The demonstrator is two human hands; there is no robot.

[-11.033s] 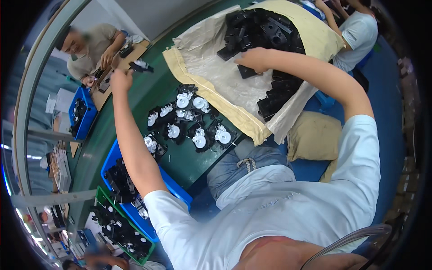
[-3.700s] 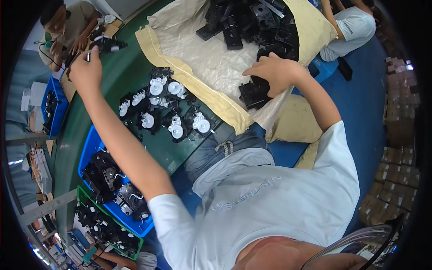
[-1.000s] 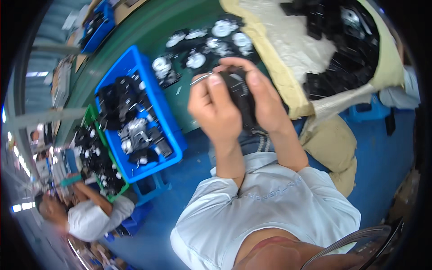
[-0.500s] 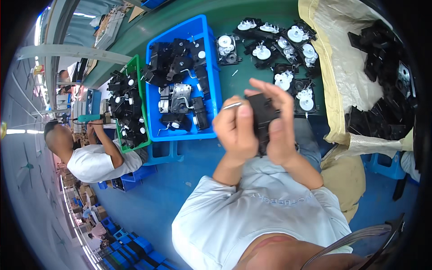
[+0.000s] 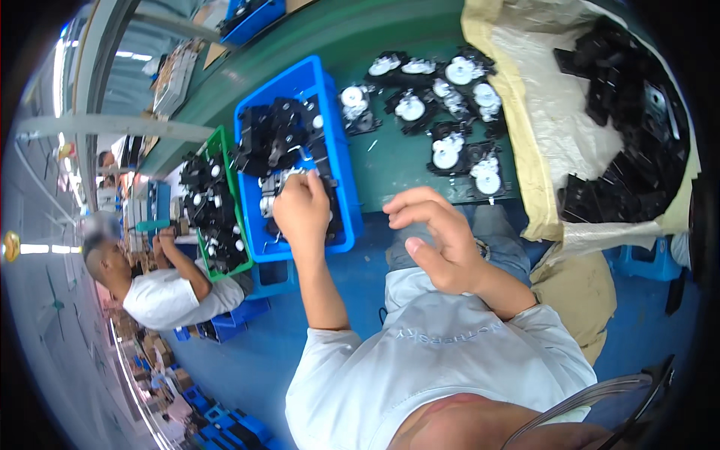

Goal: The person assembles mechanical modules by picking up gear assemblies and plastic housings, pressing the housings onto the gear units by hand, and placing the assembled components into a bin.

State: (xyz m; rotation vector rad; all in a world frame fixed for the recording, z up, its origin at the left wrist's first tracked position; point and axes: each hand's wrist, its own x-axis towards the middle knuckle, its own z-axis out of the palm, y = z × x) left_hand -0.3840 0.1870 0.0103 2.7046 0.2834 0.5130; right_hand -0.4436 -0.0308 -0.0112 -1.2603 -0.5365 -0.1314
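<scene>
My left hand [image 5: 302,212] is over the right part of a blue bin [image 5: 339,161], its fingers curled closed. Whatever those fingers hold, if anything, is hidden behind the hand. Inside the bin lie black plastic assemblies [image 5: 279,124], some with white gears and bent metal rods. In front of my body, my right hand [image 5: 442,244] hangs in the air with nothing in it, the fingers apart and partly bent. It is nearest to the front edge of the green table [image 5: 397,169], where several black gear assemblies [image 5: 445,152] with white gears lie.
Left of the bin is a green crate [image 5: 240,217] of similar parts. A yellow-edged sack [image 5: 517,142] with black plastic parts [image 5: 630,180] lies at the right. To the left, another person [image 5: 180,289] works with a teal tool [image 5: 152,224]. A metal frame bar [image 5: 112,127] crosses the upper left.
My hands have parted; the black plastic part held between them no longer shows. The left hand has moved left over the blue bin; the right has opened and dropped lower.
</scene>
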